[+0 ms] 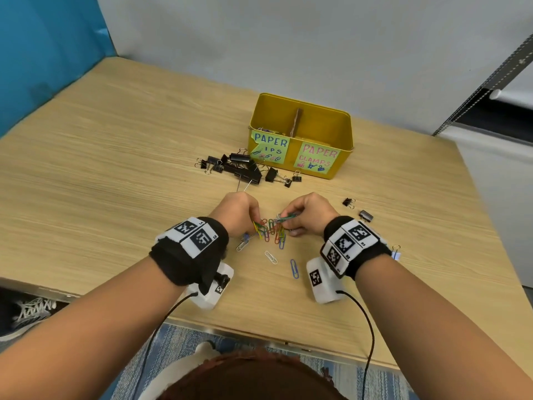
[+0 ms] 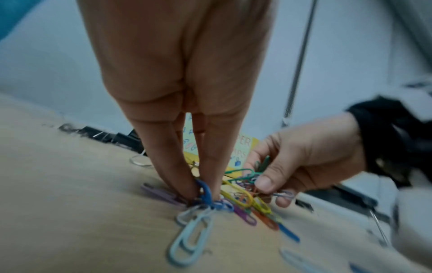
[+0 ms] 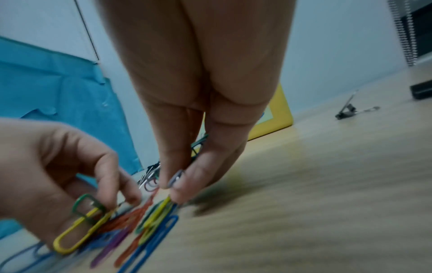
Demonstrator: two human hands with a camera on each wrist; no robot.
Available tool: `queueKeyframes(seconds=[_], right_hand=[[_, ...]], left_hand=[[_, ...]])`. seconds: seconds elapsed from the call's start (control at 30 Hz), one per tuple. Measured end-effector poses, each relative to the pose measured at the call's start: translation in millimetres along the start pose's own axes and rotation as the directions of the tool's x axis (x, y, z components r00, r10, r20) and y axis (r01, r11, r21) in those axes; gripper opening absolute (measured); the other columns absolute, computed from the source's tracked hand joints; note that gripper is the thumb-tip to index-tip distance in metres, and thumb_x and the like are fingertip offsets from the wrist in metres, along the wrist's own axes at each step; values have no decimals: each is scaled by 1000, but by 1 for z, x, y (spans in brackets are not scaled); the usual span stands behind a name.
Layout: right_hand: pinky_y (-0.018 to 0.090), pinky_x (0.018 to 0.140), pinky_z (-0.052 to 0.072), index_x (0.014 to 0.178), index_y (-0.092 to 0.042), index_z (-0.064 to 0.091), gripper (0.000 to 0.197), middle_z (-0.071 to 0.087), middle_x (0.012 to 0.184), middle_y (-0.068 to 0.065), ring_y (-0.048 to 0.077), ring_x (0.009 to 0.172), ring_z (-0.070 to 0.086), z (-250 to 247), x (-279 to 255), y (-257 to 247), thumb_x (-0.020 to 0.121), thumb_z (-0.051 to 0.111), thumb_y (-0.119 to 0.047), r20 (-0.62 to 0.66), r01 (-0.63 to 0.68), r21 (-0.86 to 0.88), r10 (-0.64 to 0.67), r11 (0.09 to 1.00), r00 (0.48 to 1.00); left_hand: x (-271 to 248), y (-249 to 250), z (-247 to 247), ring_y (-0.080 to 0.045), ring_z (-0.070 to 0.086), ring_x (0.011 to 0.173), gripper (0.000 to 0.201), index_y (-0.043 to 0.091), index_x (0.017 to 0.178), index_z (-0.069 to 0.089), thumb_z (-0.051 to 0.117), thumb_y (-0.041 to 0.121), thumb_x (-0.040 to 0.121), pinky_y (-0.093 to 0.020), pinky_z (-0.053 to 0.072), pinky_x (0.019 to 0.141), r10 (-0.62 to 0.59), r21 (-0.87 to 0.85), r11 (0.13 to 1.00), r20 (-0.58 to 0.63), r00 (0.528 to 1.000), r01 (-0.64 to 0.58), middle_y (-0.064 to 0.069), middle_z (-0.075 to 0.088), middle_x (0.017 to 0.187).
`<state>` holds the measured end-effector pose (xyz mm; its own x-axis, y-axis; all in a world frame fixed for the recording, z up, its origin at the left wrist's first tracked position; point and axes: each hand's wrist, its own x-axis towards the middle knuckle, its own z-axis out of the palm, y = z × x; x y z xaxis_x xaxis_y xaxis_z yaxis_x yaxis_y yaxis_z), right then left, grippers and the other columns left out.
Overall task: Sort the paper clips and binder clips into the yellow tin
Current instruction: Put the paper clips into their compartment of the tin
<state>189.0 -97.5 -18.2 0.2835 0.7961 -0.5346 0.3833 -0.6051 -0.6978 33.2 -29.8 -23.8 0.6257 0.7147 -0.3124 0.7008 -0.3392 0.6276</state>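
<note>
A heap of coloured paper clips [image 1: 272,230] lies on the wooden table between my hands. My left hand [image 1: 240,213] pinches several of them, yellow and green ones among them [image 3: 81,219]. My right hand [image 1: 302,215] pinches green and silver clips [image 1: 287,217] just above the heap. Black binder clips [image 1: 245,167] lie in a pile in front of the yellow tin [image 1: 300,137], which has a cardboard divider. Its left label reads PAPER CLIPS, its right label PAPER CLAMPS. A few clips show in the left compartment.
Loose paper clips lie nearer to me: a white one [image 1: 271,257] and a blue one [image 1: 294,268]. Stray binder clips [image 1: 366,215] sit to the right of my right hand. A blue partition [image 1: 43,53] stands at the left, a grey wall behind.
</note>
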Motion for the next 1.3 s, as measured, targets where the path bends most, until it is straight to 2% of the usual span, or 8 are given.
queueKeyframes(seconds=[0.4,0.5,0.67,0.8,0.9,1.0,1.1,1.3], right_hand=[[18,58,58,78,-7,62,20,63,80,6,13,62,63,-68,18,-93,80,61,14,-264,345,468,-243,814,933],[27,65,59,73,-8,61,23,60,76,6,19,65,60,-74,49,-121,80,61,14,-372,326,374,-182,868,910],[34,99,48,132,-13,54,43,66,109,7,21,99,63,-67,78,-135,91,47,0,-227,156,-70,-168,985,959],[32,98,47,112,-16,66,32,66,114,3,16,106,60,-67,49,-127,93,44,-3,-388,237,-233,-314,943,866],[33,71,54,102,-12,67,22,64,82,5,15,74,58,-53,14,-101,92,49,-4,-118,249,-318,-299,915,947],[30,70,50,116,-14,64,33,67,96,8,18,79,58,-25,7,-71,92,44,-3,227,234,-597,-118,768,967],[30,96,46,127,-17,59,42,62,127,8,24,112,58,2,2,-55,92,40,-1,275,289,-707,-126,645,953],[29,97,41,121,-16,63,46,56,125,11,26,117,53,12,-20,-33,90,37,4,338,346,-727,-129,593,932]], left_hand=[[51,41,-93,-16,61,77,22,15,70,64,77,-1,64,-27,48,72,48,-335,931,-281,958,-145,-1,65,86],[80,64,-111,-20,62,81,21,10,84,69,78,4,66,-30,52,80,84,-154,975,-406,910,-159,-7,66,88],[109,69,-110,-25,59,108,54,14,121,59,77,13,70,-28,45,84,161,92,986,-311,937,-139,-10,62,122],[80,52,-102,-16,60,98,41,18,114,61,72,13,75,-27,48,85,195,-5,978,-351,916,-210,-1,64,112],[46,22,-78,-12,54,71,21,21,92,65,69,7,76,-17,41,63,198,61,979,-71,978,-194,7,61,80],[27,0,-51,-14,55,86,33,19,107,62,61,4,78,-21,44,76,91,305,938,243,966,-165,3,63,99],[15,-5,-34,-19,55,104,40,16,118,58,59,2,81,-22,41,84,66,319,937,238,969,-142,-3,58,117],[-4,-7,-12,-16,53,95,36,14,112,59,64,6,77,-22,42,81,99,328,921,322,942,-209,-5,59,114]])
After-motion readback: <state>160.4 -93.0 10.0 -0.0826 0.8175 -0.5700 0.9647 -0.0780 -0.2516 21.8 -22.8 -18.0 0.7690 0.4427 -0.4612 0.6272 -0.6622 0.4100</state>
